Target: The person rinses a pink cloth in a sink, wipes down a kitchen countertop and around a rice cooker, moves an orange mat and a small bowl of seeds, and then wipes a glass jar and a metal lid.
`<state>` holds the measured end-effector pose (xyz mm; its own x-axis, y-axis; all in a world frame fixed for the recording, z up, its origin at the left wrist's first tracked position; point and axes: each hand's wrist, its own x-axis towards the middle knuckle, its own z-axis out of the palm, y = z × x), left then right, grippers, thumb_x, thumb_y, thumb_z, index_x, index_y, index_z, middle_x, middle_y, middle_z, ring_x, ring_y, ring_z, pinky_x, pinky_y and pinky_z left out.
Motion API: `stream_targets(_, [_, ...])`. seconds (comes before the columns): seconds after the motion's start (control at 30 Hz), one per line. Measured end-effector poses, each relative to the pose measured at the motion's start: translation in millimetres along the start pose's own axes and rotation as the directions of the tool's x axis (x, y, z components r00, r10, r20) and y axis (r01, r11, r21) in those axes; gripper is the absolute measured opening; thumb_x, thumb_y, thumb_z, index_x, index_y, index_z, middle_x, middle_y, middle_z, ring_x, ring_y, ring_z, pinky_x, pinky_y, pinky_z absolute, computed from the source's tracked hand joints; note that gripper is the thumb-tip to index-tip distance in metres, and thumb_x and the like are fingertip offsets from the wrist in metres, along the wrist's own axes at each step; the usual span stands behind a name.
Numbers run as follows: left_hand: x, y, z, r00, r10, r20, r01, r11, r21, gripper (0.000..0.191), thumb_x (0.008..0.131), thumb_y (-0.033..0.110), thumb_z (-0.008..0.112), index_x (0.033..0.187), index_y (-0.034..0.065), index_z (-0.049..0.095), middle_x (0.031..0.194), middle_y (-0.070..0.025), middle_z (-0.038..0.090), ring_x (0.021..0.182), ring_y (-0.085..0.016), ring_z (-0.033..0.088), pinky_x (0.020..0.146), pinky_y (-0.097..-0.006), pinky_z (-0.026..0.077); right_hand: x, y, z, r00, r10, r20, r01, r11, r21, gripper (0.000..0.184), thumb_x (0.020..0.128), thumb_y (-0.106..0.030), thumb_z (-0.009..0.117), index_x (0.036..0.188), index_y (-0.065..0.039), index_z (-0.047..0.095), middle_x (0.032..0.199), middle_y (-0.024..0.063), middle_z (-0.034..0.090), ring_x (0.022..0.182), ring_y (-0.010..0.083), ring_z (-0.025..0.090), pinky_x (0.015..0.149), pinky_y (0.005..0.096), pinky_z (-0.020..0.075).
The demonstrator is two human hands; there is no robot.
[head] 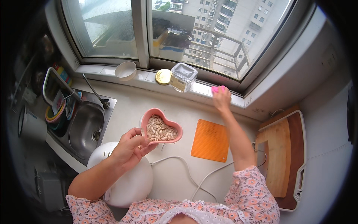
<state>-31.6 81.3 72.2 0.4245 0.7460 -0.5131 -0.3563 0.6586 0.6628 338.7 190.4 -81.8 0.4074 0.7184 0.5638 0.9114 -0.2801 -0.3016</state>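
My left hand (134, 145) grips the rim of a pink heart-shaped bowl (179, 131) and holds it above the countertop. Pale seeds in their shells (160, 128), which look like pumpkin seeds, fill the lower part of the bowl. At the right end of the tiled window sill, my right hand (222, 99) is closed on a bright pink cloth (217, 89) that rests against the tiles. To the left of that hand, a clear square plastic jar (183, 75) stands beside a gold lid (162, 77) on the sill.
A white bowl (125, 71) sits further left on the sill. Below my left arm is a rounded white appliance (131, 182), its cord (179, 158) crossing the counter. An orange silicone mat (209, 140) lies flat. Cutting boards (275, 156) lean at right; a steel sink (86, 123) is at left.
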Motion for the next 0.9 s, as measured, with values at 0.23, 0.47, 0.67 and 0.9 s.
stream_targets(0.23, [0.3,-1.3,0.5,1.0,0.01,0.0,-0.01,1.0,0.017,0.031,0.073,-0.004,0.051,0.101,-0.0001,0.039,0.102,-0.0121,0.051,0.093,-0.02,0.055,0.087,-0.0324,0.047,-9.0,-27.2,3.9,0.996,-0.084,0.037,0.08,0.992,0.099,0.022,0.077,-0.02,0.05,0.092,-0.009,0.06,0.107,0.0118,0.05,0.095,0.0322,0.046,0.082,0.0418,0.039])
stream_targets(0.47, [-0.1,0.8,1.9,1.0,0.019,-0.003,-0.019,1.0,0.019,0.026,0.072,-0.006,0.049,0.095,-0.0006,0.039,0.096,-0.0122,0.05,0.088,-0.018,0.055,0.086,-0.0326,0.047,-10.0,-12.2,-16.2,0.887,-0.311,0.341,-0.047,0.674,0.738,0.022,0.067,-0.002,0.053,0.085,-0.008,0.064,0.098,0.0136,0.056,0.093,0.0258,0.052,0.074,0.0339,0.0451])
stream_targets(0.67, [0.2,-1.6,-1.9,1.0,-0.005,0.002,0.005,1.0,0.014,0.024,0.073,-0.005,0.049,0.094,-0.0012,0.04,0.096,-0.013,0.051,0.086,-0.019,0.056,0.086,-0.0329,0.047,-2.2,46.6,-53.3,0.99,0.132,0.049,-0.132,0.991,-0.005,0.014,0.074,-0.013,0.053,0.081,-0.002,0.06,0.103,0.0147,0.052,0.101,0.0296,0.045,0.084,0.0368,0.0398])
stream_targets(0.9, [4.1,-2.4,-6.0,1.0,-0.01,0.007,0.01,1.0,0.025,0.033,0.072,-0.005,0.047,0.104,-0.003,0.041,0.105,-0.0139,0.051,0.093,-0.021,0.056,0.086,-0.0316,0.047,2.5,6.7,-28.4,0.94,0.337,0.06,-0.329,0.938,-0.11,0.025,0.082,-0.017,0.042,0.095,0.001,0.053,0.102,0.0208,0.046,0.098,0.0325,0.041,0.082,0.0416,0.037])
